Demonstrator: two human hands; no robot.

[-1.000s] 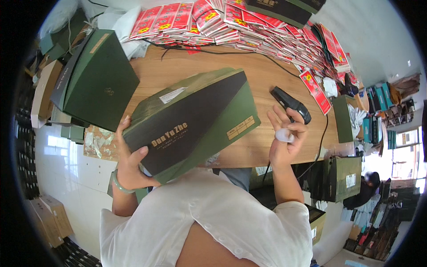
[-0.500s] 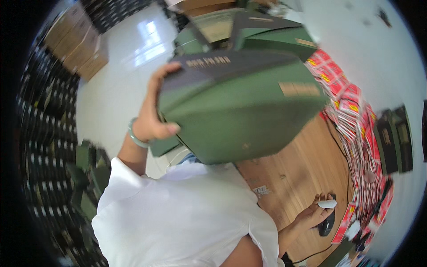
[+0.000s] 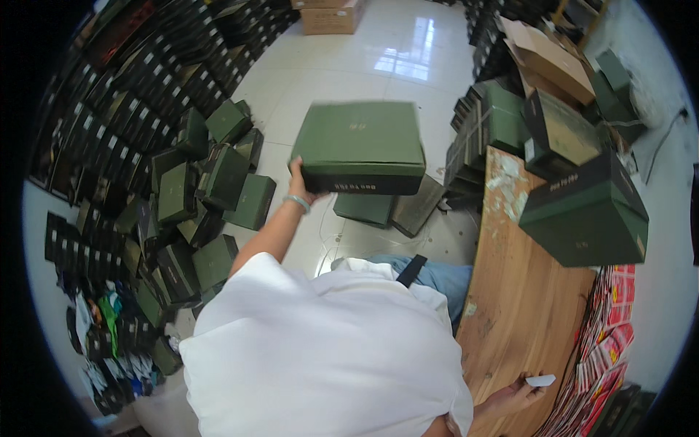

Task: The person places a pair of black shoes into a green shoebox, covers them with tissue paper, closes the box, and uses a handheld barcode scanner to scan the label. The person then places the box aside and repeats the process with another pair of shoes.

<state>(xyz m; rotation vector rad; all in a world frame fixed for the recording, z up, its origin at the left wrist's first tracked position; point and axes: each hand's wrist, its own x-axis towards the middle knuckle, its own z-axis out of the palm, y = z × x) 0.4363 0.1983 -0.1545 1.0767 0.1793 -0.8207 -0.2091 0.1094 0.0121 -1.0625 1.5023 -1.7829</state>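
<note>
My left hand, with a pale bracelet on its wrist, grips the near left corner of a green cardboard box with a dark front side. The box is held out level in front of me, above the floor, lid closed. To the right, low over the wooden table, my right hand pinches a small white slip of paper. Beyond the held box, two more boxes lie on the floor: a green box and a brownish box.
A loose heap of green boxes lies on the floor at left, before tall stacks of dark boxes. A large green box stands on the table. Red-and-white packets line its right edge. An opened brown carton sits far right.
My view has swung left, from the table toward the floor. The box in my left hand has gone from close and tilted to level and farther out. My right hand still holds the slip.
</note>
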